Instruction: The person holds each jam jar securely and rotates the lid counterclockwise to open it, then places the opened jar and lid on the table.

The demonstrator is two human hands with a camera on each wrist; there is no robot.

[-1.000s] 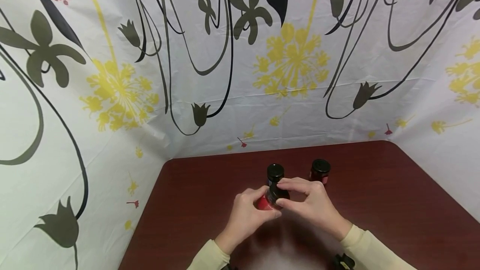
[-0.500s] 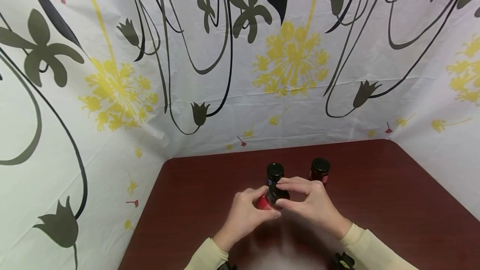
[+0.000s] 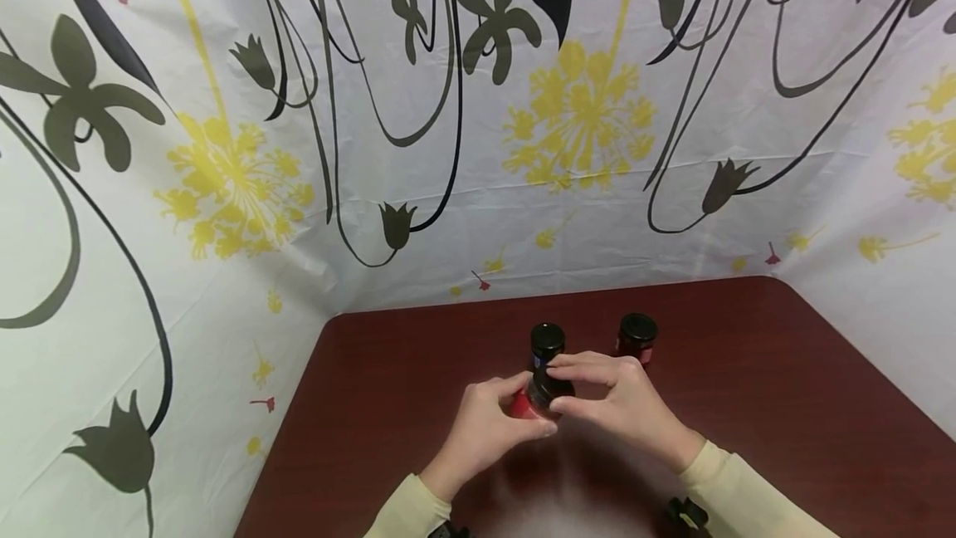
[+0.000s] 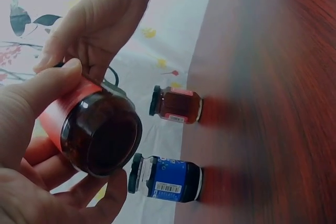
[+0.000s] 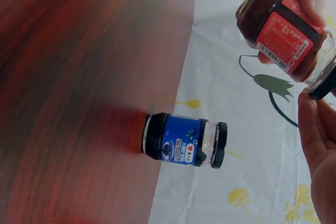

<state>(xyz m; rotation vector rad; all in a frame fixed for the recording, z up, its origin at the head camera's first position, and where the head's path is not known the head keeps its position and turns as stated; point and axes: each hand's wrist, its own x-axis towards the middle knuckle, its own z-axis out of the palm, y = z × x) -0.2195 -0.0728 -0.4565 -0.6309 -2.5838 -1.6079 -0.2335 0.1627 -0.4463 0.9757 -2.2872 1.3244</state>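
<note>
My left hand (image 3: 489, 423) grips a glass jam jar (image 5: 283, 40) with a red label and dark contents, held tilted above the table. Around its black lid (image 3: 551, 387) curl the fingers and thumb of my right hand (image 3: 626, 393). The lid sits on the jar's neck; whether it is loose cannot be told. In the left wrist view, the jar's round base (image 4: 107, 142) faces the camera. Just behind the hands stands a blue-labelled jar (image 5: 181, 139) with a black lid, upright on the table and partly hidden in the head view.
A second red-labelled jar (image 4: 178, 106) with a black lid stands upright at the back right. The dark red wooden table (image 3: 388, 405) ends at a white floral cloth (image 3: 478, 189) hanging behind and along the sides.
Both hands keep their hold on the jar and lid, with only a very slight shift left. The head view has moved slightly. The two standing jars stay in place.
</note>
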